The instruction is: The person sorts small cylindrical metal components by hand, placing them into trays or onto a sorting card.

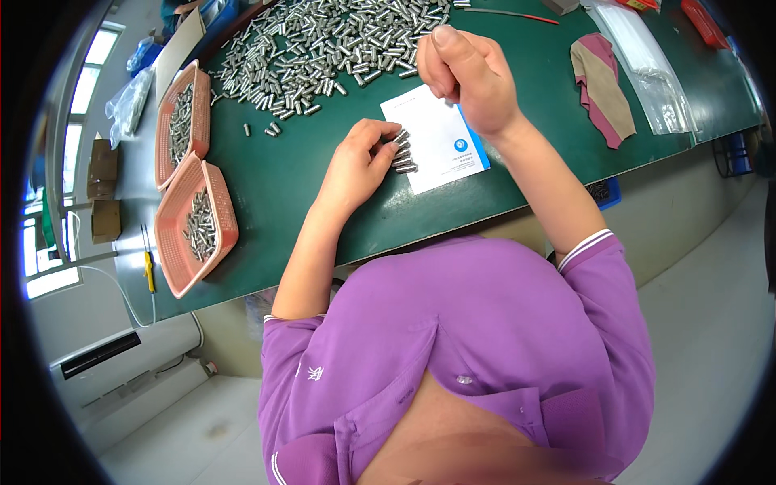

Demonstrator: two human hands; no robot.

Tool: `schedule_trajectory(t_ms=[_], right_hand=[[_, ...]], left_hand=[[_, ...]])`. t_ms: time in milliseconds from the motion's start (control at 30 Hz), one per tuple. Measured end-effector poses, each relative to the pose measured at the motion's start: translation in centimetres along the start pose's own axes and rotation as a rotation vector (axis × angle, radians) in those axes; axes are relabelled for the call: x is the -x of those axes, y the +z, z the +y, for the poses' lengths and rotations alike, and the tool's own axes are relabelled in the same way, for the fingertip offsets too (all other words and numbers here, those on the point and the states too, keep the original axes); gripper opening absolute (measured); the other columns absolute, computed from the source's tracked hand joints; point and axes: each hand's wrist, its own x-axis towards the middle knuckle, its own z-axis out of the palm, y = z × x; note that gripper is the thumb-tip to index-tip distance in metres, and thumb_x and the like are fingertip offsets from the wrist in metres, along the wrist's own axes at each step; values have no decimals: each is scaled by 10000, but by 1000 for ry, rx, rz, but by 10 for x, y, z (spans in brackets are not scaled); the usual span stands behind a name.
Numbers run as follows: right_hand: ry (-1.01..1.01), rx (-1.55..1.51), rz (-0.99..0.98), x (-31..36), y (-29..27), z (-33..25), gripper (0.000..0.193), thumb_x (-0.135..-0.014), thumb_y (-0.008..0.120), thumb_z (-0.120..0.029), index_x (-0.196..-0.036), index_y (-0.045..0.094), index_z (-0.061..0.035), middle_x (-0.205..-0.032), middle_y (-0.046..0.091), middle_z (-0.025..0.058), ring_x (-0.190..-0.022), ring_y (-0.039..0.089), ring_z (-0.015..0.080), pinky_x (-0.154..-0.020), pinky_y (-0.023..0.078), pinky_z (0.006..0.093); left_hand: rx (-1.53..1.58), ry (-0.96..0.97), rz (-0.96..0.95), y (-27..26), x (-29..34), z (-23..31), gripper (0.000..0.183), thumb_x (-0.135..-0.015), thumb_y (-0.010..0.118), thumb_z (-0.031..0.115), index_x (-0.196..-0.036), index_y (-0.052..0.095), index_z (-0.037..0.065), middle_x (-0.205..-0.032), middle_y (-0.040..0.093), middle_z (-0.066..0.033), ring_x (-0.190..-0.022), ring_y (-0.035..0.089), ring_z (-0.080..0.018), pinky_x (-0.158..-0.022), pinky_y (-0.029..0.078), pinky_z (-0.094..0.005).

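Several small metal pins point(404, 153) lie in a short row at the left side of a white printed sheet point(432, 162) with a blue edge. My left hand point(361, 158) rests at the left ends of that row, its fingers curled and the thumb and forefinger closed against the pins. Above the sheet's right side, my right hand point(477, 85) is raised with its fingers folded in and the thumb on top. Whatever it may hold is hidden inside the fingers. A wide heap of the same metal pins point(315, 48) spreads over the green table point(307, 153) beyond both hands.
Two pink plastic baskets point(229, 212) holding pins stand at the left. A yellow-handled tool point(149, 271) lies beside them. To the right are a beige and maroon cloth point(606, 89) and clear plastic bags point(647, 65). A red stick point(517, 14) lies at the back.
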Motion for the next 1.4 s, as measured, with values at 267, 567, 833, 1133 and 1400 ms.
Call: schedule_trajectory(t_ms=[267, 567, 833, 1133, 1400], right_hand=[[207, -89, 104, 0, 20, 41, 443, -976, 496, -405, -711, 559, -56, -658, 516, -6, -604, 425, 66, -537, 346, 199], [211, -159, 147, 4, 13, 32, 336, -983, 512, -327, -886, 628, -27, -725, 541, -5, -672, 470, 72, -631, 426, 223], [34, -252, 260, 1, 18, 46, 249, -952, 592, -257, -1078, 657, -52, -824, 606, -13, -787, 556, 72, -716, 477, 224], [148, -239, -6, 5, 10, 30, 476, -1002, 441, -352, -614, 430, -77, -545, 406, -19, -472, 336, 53, -413, 242, 232], [172, -302, 21, 11, 14, 26, 587, -1018, 340, -462, -552, 368, -106, -491, 337, -24, -458, 310, 72, -422, 226, 230]], left_hand=[[-12, -30, 11, -1, -14, -4, 155, -815, 627, 33, -962, 676, 25, -886, 619, -98, -750, 611, -217, -697, 501, -310], [66, -54, 46, 4, -12, -7, 119, -800, 649, 9, -914, 681, 24, -831, 593, -57, -671, 556, -134, -628, 466, -258], [77, -44, 68, 5, -12, -6, 81, -797, 666, 2, -877, 670, 17, -810, 585, -48, -651, 542, -125, -597, 454, -253], [87, -88, 68, 6, -14, -3, 58, -792, 668, 2, -848, 661, 17, -806, 568, -41, -638, 536, -111, -590, 458, -241], [69, -102, 89, 9, -14, 0, 39, -794, 678, 13, -824, 653, 11, -798, 567, -41, -624, 537, -111, -582, 458, -243]])
